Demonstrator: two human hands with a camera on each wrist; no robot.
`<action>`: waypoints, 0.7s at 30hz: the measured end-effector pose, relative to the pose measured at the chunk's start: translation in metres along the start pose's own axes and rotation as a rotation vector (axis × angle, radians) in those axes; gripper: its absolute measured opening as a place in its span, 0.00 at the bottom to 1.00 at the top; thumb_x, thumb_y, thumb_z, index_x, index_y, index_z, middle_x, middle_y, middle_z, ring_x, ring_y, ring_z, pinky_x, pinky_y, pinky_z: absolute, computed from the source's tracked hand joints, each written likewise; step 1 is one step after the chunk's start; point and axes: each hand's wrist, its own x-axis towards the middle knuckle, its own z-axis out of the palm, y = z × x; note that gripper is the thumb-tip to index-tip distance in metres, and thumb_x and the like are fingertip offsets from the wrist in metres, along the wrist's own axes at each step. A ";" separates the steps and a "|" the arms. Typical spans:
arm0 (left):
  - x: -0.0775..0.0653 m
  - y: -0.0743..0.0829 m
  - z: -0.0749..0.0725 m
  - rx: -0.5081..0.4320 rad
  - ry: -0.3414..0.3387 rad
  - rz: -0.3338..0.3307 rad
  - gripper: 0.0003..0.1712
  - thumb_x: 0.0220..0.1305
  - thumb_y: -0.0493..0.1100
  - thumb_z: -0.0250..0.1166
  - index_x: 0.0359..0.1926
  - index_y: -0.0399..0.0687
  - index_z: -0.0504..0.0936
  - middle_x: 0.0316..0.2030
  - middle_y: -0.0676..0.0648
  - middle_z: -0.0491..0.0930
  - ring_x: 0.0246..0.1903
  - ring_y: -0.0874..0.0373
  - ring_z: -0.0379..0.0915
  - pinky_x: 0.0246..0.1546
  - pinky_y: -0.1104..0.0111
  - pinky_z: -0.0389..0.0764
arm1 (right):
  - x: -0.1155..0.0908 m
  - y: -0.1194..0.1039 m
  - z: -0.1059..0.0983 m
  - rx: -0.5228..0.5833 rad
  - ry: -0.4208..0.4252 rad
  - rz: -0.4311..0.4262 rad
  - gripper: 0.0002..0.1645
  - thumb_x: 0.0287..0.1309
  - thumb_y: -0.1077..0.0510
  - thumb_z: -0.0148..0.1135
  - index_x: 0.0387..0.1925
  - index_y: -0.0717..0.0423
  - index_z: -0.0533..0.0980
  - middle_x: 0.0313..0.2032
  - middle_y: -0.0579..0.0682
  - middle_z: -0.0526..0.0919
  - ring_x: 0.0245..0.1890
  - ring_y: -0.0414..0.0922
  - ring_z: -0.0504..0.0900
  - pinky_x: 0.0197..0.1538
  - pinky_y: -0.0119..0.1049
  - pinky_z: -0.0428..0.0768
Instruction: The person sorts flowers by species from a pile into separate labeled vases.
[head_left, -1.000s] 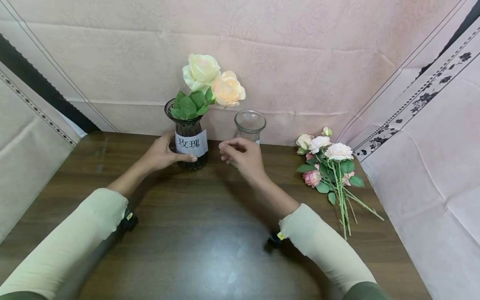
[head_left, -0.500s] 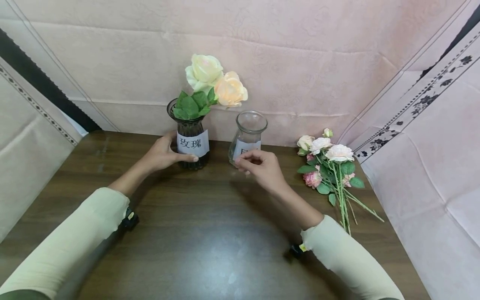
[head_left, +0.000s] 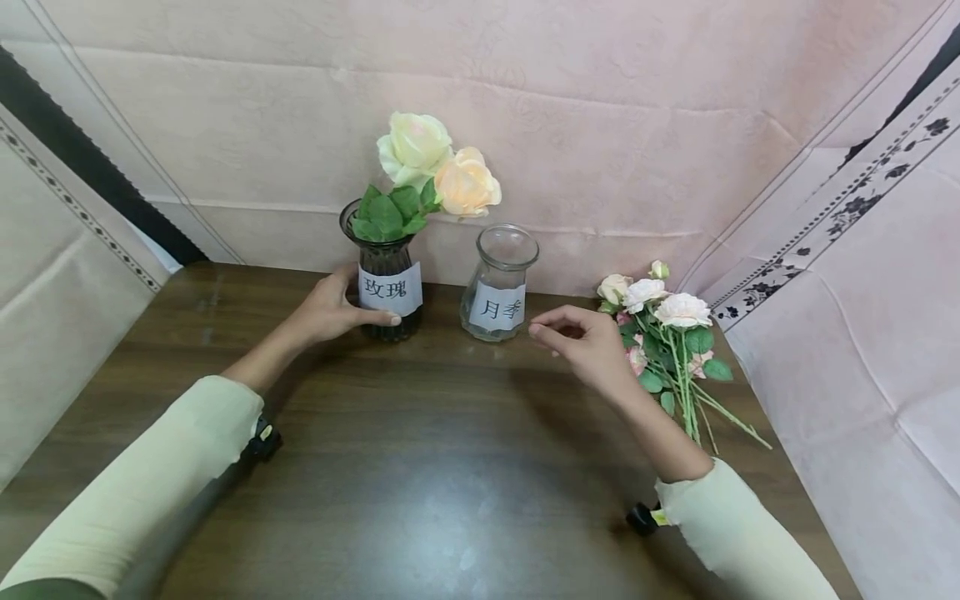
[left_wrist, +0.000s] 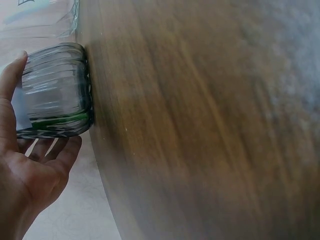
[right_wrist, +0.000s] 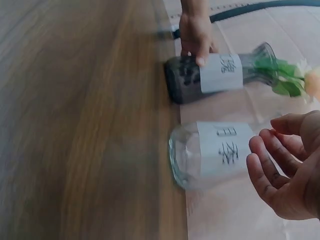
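My left hand (head_left: 326, 308) grips the dark glass vase (head_left: 390, 325) low on its body, thumb across the front below a white label; the left wrist view shows the fingers round its base. A pale green-white rose (head_left: 416, 146) and a peach rose (head_left: 467, 183) stand in that vase with green leaves (head_left: 386, 215). To its right is a clear glass vase (head_left: 491, 277), also labelled, with no flowers in it. My right hand (head_left: 588, 346), fingers loosely bent and holding nothing, hovers between the clear vase and a bunch of flowers (head_left: 682, 310).
The bunch, with white and pink blooms and long green stems (head_left: 684, 387), lies on the right of the brown wooden table (head_left: 420, 433). A pale patterned cloth (head_left: 600, 167) hangs right behind the vases, and more cloth borders both sides.
My right hand has moved right, from in front of the clear vase towards the flower bunch, uncovering that vase's label. My left hand stays on the dark vase.
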 end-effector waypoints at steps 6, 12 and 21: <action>0.000 0.000 0.000 0.003 -0.001 -0.005 0.57 0.58 0.65 0.88 0.79 0.48 0.72 0.69 0.41 0.83 0.68 0.42 0.81 0.67 0.45 0.82 | -0.011 0.013 -0.024 -0.091 0.031 0.010 0.10 0.73 0.52 0.78 0.48 0.54 0.93 0.33 0.54 0.94 0.29 0.38 0.87 0.34 0.30 0.84; 0.000 -0.001 0.000 -0.002 0.000 -0.007 0.58 0.58 0.65 0.88 0.80 0.47 0.71 0.69 0.41 0.83 0.69 0.42 0.80 0.68 0.44 0.81 | -0.026 0.021 -0.045 -0.205 0.046 0.023 0.10 0.74 0.51 0.77 0.48 0.52 0.93 0.35 0.54 0.95 0.30 0.34 0.86 0.34 0.28 0.82; 0.000 0.001 -0.001 0.017 0.000 -0.008 0.60 0.57 0.67 0.88 0.81 0.47 0.70 0.70 0.41 0.82 0.70 0.42 0.79 0.70 0.43 0.80 | -0.049 0.036 -0.073 -0.295 0.024 0.111 0.13 0.76 0.48 0.75 0.49 0.52 0.92 0.36 0.54 0.96 0.31 0.32 0.87 0.35 0.30 0.83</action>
